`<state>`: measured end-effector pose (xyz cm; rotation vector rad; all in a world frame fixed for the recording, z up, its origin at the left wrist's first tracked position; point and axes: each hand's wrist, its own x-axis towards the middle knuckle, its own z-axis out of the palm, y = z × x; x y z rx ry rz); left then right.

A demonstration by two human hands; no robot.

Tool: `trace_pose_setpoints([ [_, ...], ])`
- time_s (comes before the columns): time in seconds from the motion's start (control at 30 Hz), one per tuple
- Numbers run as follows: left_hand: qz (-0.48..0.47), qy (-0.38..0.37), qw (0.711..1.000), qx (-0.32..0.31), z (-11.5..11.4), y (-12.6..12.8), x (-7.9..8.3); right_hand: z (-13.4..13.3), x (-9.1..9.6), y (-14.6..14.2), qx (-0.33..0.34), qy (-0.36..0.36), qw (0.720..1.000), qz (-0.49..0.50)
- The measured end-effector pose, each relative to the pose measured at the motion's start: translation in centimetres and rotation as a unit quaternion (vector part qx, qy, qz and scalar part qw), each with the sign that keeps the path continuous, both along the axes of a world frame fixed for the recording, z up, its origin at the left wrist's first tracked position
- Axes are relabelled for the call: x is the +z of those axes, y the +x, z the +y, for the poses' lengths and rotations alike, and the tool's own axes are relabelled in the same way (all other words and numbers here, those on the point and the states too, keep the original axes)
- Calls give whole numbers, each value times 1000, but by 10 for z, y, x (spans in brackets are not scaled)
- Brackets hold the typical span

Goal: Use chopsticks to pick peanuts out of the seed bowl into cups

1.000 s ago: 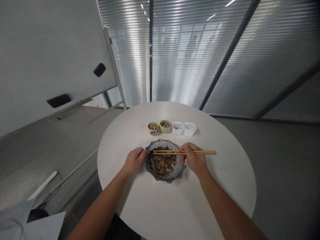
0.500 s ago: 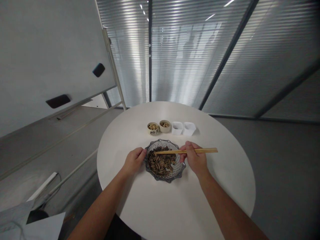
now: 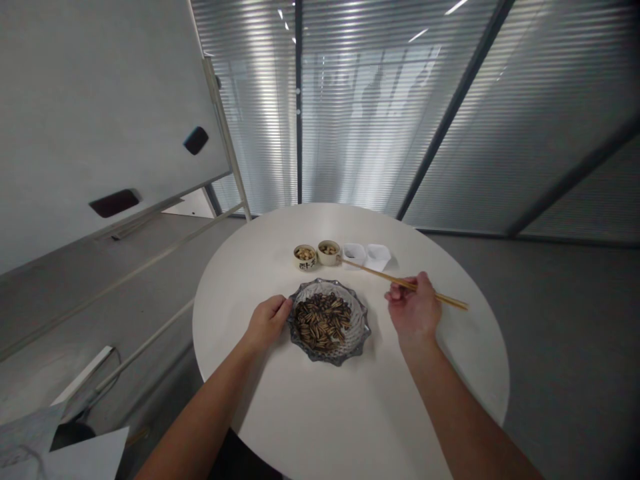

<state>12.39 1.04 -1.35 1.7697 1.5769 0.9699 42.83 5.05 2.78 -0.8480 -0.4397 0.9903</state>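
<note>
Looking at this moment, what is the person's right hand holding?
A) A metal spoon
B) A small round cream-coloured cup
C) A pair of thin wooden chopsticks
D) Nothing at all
C. The right hand pinches thin, light-wood chopsticks, which stick out on both sides of the fingers, above the white tabletop.

**Bright, diffuse light through slatted blinds (image 3: pixel 370 113)**
Glare streaks the slats, fisheye distortion bends the edges, the corners darken, and the right hand (image 3: pixel 414 312) looks perhaps slightly soft.
</note>
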Motion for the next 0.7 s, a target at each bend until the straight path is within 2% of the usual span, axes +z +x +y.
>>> trace_pose_setpoints([
  [0.13,-5,1,1000,4,1,0,-1,19,-2,18,-77,9,997,-17],
  [0.3,4,4,1000,-2,1,0,-2,36,-8,16,-166,38,980,-106],
  [0.37,4,5,1000,1,2,0,-2,36,-11,12,-162,44,974,-153],
  [0.5,1,0,1000,4,1,0,-2,33,-16,8,-113,47,961,-249],
  [0.7,0,3,1000,-2,1,-1,-2,30,-13,9,-95,56,959,-262],
])
